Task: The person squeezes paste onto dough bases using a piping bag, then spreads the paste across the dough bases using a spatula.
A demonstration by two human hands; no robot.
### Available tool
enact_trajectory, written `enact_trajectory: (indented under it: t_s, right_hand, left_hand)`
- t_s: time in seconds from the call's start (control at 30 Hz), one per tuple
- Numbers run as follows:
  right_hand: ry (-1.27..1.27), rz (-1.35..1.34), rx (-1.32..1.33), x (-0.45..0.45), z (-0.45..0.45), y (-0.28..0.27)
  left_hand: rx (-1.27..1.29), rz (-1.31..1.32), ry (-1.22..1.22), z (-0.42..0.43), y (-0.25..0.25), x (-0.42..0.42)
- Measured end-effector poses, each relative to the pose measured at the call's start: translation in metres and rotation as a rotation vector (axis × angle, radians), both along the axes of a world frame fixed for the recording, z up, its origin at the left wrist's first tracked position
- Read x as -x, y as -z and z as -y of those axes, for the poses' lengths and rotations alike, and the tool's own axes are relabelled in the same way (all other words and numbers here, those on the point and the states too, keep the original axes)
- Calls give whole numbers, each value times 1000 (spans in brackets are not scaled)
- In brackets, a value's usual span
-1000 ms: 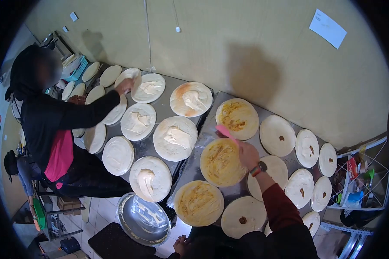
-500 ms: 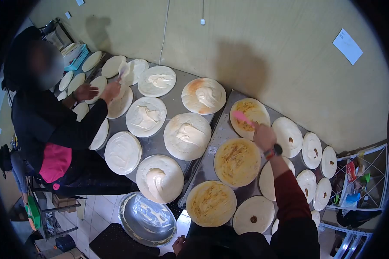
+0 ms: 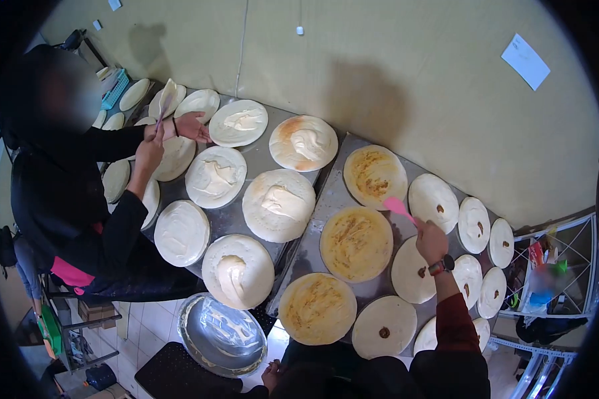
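Note:
My right hand (image 3: 432,241) is closed on the handle of a pink spatula (image 3: 398,207). The spatula's blade is over the lower right edge of a round flatbread (image 3: 375,174) smeared with brown-yellow spread. Below that lie two more flatbreads, a middle one (image 3: 357,244) and a near one (image 3: 317,308), with similar spread across them. Under my right wrist is a pale flatbread (image 3: 414,269) with a small brown dollop. At the bottom edge, partly cut off, my left hand (image 3: 271,376) has its fingers curled; whether anything is in them is hidden.
Several flatbreads with white cream, one of them nearest (image 3: 238,271), cover the left metal table (image 3: 196,268). A co-worker (image 3: 66,179) there holds a spatula. A large metal basin (image 3: 221,336) stands below. Dotted flatbreads fill the right side, near a white rack (image 3: 582,266).
My right hand has drawn the spatula down and right, off the middle of the far flatbread. The co-worker's hands have moved, one now reaching out over the flatbreads. The view has shifted slightly.

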State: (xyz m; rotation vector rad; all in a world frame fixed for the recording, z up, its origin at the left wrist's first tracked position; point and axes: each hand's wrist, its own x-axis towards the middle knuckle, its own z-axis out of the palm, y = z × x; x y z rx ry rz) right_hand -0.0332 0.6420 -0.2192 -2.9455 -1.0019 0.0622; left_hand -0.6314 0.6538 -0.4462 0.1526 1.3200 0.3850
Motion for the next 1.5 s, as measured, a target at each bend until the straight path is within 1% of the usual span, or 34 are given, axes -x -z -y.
enact_trajectory:
  t_s: [0.03,0.1,0.17,0.2,0.23,0.27,0.3,0.33,0.37,0.4,0.43,0.47,0.5,0.53,0.57,0.6,0.63,0.67,0.7,0.73,0.8,0.87,0.9,1.0,1.07,1.1,1.13,1.2,1.23,1.27,1.33,1.37,1.47,1.5]
  right_hand:
    - [12,44,-87,-9,1,4]
    - [9,47,-271,-33,-14,23]
    - [54,-126,-371,-60,-36,52]
    - [55,-132,-384,-56,-40,56]
    - [35,-152,-307,-50,-47,59]
    - [14,-171,-227,-46,-49,59]
    - [16,-166,-237,-40,-42,57]
    - [-42,-156,-221,-25,-26,59]
    - [-102,-148,-203,-13,-12,60]
    - [-103,-149,-205,-12,0,57]
    - [-44,-133,-164,-15,16,51]
    - [17,-118,-121,-17,27,48]
    - [16,-121,-119,-21,31,43]
    - [90,-96,-157,-28,32,38]
    - [163,-70,-195,-33,34,36]
    - [164,-71,-194,-31,32,39]
    - [71,-99,-206,-23,22,46]
    - [-20,-125,-220,-17,13,48]
    - [-11,-124,-230,-14,6,47]
    - [-64,-144,-203,-13,-5,44]
    - [-116,-182,-183,-26,-9,51]
    - [162,-130,-183,-59,-1,64]
    - [168,-136,-184,-60,3,62]
    - [171,-73,-259,-58,11,42]
    - [-25,-178,-145,-23,8,28]
    - [-86,-110,-212,-19,13,40]
    - [-86,-110,-214,-27,16,47]
    - [91,-67,-163,-51,26,50]
    - [141,-62,-207,-62,28,46]
    - [146,-64,-206,-61,28,46]
    - [51,-120,-128,-54,19,38]
    - [-34,-131,-154,-41,13,44]
    - [-57,-154,-90,-42,-2,60]
    - [29,-118,-87,-60,-1,79]
  left_hand:
    - [29,-25,20,1,1,0]
    - [10,-31,80,-1,-15,-10]
    - [-18,-44,134,2,-30,-17]
    - [-91,51,191,5,-29,-17]
    - [-165,145,251,7,-26,-13]
    - [-176,140,254,11,-24,-10]
    - [-108,17,184,16,-20,-14]
    - [-35,-105,114,21,-15,-15]
    - [-36,-104,116,26,-5,-10]
    - [-202,-213,341,31,7,-3]
    - [-367,-320,565,34,9,-5]
    - [-365,-323,564,37,8,-4]
    - [-647,-505,992,38,-2,-7]
    - [-932,-681,1424,39,-11,-12]
    - [-931,-681,1426,41,-17,-18]
    - [-999,-582,1255,46,-20,-22]
    - [-1059,-484,1084,49,-24,-25]
    - [-1064,-483,1090,50,-30,-28]
    - [-1132,-533,1259,47,-34,-31]
    - [-1200,-588,1426,42,-35,-34]
    - [-1184,-633,1429,44,-38,-36]
    - [-1137,-694,1416,48,-39,-36]
    - [-1112,-717,1413,50,-38,-35]
    - [-1055,-760,1384,56,-40,-37]
    - [-1030,-766,1369,58,-38,-41]
    - [-974,-719,1375,56,-33,-42]
    - [-920,-675,1381,52,-33,-45]
    - [-928,-685,1374,44,-33,-39]
    - [-935,-689,1372,40,-32,-38]
    - [-939,-688,1374,38,-31,-35]
    - [-949,-677,1372,36,-28,-37]
    - [-954,-669,1367,36,-26,-39]
    - [-976,-667,1344,25,-21,-40]
    - [-980,-671,1341,20,-25,-39]
